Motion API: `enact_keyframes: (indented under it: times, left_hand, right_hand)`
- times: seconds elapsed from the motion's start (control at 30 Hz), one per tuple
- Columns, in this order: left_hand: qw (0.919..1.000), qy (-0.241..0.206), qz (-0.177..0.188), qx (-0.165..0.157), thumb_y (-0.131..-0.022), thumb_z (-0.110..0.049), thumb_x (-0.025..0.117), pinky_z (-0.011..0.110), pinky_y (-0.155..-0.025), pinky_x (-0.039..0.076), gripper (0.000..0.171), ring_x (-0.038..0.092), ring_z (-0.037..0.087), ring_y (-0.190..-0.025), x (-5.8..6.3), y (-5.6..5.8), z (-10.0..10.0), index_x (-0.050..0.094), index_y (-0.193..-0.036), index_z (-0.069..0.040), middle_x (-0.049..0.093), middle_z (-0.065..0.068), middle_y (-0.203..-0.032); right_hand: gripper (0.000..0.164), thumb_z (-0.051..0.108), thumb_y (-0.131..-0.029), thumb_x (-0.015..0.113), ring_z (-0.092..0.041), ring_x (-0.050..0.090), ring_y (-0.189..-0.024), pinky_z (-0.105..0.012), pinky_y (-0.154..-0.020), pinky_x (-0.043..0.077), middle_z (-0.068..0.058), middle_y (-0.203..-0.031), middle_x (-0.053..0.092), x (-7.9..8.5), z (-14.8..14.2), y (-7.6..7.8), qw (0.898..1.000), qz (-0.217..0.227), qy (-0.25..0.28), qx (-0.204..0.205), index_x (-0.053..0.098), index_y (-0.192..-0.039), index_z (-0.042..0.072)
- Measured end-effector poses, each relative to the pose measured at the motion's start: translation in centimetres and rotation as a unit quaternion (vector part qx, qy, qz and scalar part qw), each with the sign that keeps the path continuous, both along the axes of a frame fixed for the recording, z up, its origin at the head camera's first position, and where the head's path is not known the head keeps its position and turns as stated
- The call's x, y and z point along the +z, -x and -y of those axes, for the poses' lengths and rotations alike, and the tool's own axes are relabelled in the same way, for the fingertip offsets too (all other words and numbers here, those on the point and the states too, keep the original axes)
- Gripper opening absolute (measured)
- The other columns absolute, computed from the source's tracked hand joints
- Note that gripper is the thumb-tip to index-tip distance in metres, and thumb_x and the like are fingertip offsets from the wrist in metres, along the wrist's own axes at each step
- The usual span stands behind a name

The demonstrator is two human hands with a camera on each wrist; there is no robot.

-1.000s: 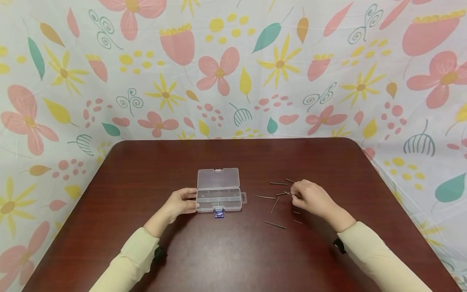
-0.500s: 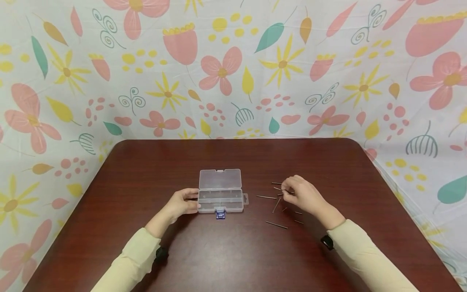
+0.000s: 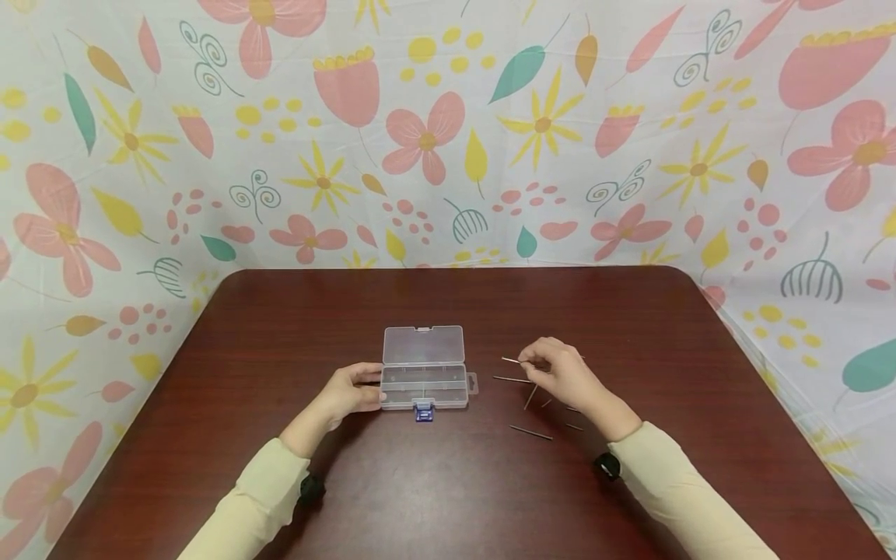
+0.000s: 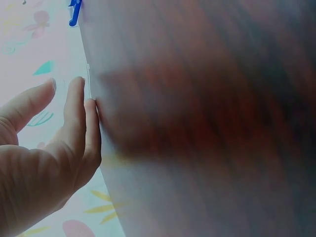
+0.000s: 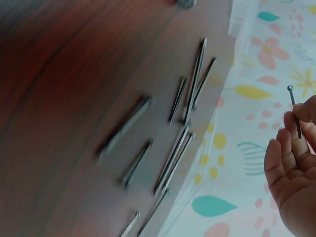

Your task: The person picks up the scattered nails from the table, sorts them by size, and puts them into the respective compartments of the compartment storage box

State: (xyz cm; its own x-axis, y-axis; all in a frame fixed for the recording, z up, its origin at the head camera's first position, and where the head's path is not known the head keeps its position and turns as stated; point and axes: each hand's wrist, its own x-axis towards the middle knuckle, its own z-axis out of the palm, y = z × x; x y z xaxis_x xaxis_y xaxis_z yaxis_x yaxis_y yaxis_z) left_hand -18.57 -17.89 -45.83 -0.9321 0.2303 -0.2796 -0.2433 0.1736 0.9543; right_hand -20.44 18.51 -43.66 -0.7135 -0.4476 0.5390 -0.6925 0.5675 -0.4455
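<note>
A clear plastic box (image 3: 423, 386) with its lid (image 3: 423, 345) raised lies on the table, its blue latch (image 3: 424, 413) facing the person. My left hand (image 3: 350, 390) rests against the box's left side, fingers fairly straight in the left wrist view. To the right of the box, my right hand (image 3: 560, 372) pinches a nail (image 5: 295, 111) between thumb and fingertips; its head end points toward the box. Several nails (image 3: 531, 432) lie scattered under and around this hand, some of them hidden by it in the head view.
The dark reddish-brown table (image 3: 434, 498) has rounded far corners. A flower-patterned cloth (image 3: 448, 155) hangs behind it and along both sides. A hanging tab (image 3: 473, 383) sticks out from the box's right end, toward the nails.
The right hand has picked up a nail from the scattered group and moved left toward the box with it. The left hand stays at the box's side.
</note>
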Motion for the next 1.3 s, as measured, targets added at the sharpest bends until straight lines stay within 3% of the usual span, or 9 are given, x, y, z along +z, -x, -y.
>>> enact_keyframes:
  times: [0.43, 0.67, 1.0, 1.3]
  left_hand:
    - [1.0, 0.001, 0.004, 0.007, -0.083, 0.012, 0.06, 0.04, -0.081, 0.056, 0.058, 0.062, 0.025, -0.101, 0.2, -0.1, -0.1, 0.039, -0.136, 0.012, 0.045, 0.036, -0.132]
    - [1.0, 0.0, 0.005, 0.008, -0.082, 0.013, 0.06, 0.039, -0.081, 0.056, 0.059, 0.062, 0.025, -0.1, 0.2, -0.1, -0.1, 0.038, -0.138, 0.011, 0.044, 0.036, -0.133]
    - [1.0, -0.002, 0.008, 0.005, -0.082, 0.012, 0.061, 0.039, -0.081, 0.056, 0.06, 0.063, 0.023, -0.098, 0.2, 0.1, -0.2, 0.038, -0.138, 0.011, 0.044, 0.035, -0.133]
    - [0.9999, 0.0, 0.009, 0.011, -0.082, 0.012, 0.061, 0.039, -0.081, 0.056, 0.059, 0.063, 0.023, -0.096, 0.2, 0.0, -0.1, 0.04, -0.137, 0.01, 0.045, 0.035, -0.133]
  right_hand:
    - [0.009, 0.0, -0.08, 0.072, -0.016, 0.059, -0.077, -0.025, -0.063, 0.049, -0.003, -0.084, 0.068, -0.1, 4.0, 0.1, 0.997, 0.074, 0.012, -0.011, 0.07, -0.086, 0.006]
    - [0.007, 0.0, -0.081, 0.07, -0.015, 0.055, -0.074, -0.024, -0.062, 0.047, -0.004, -0.082, 0.067, -0.4, 6.4, 0.6, 0.997, 0.081, 0.005, 0.015, 0.07, -0.085, 0.006]
    - [0.005, 0.0, -0.082, 0.069, -0.016, 0.057, -0.076, -0.023, -0.064, 0.048, -0.004, -0.083, 0.068, -1.1, 8.8, 1.0, 0.995, 0.102, -0.012, 0.02, 0.07, -0.084, 0.005]
    - [0.004, 0.004, -0.084, 0.067, -0.018, 0.059, -0.077, -0.025, -0.068, 0.049, -0.004, -0.083, 0.069, -1.2, 10.6, 1.5, 0.995, 0.085, -0.052, 0.022, 0.07, -0.085, 0.006]
